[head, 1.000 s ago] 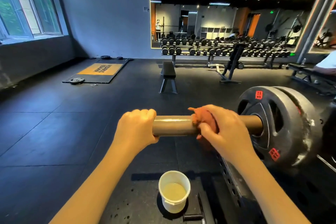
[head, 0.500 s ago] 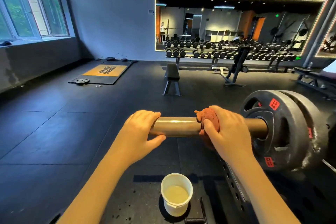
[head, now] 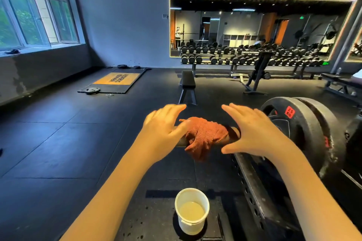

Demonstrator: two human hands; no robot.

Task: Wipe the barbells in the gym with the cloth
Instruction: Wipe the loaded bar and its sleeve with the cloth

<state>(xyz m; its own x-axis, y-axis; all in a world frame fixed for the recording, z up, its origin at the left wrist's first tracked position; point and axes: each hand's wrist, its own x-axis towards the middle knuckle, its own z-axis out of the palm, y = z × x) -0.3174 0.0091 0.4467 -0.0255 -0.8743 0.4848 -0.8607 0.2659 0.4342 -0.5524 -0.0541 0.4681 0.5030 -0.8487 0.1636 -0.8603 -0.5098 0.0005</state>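
the orange cloth [head: 203, 135] lies draped over the barbell [head: 232, 133] sleeve, just left of the weight plates [head: 293, 129], probably parked there so it can be regripped or spread wider. both hands hover flat with fingers spread and hold nothing, the left hand [head: 162, 129] at the cloth's left edge and the right hand [head: 254, 133] at its right; whether a thumb touches it i cannot tell. the white tub [head: 192, 211] of cloudy liquid sits on the floor near below, handy for rewetting.
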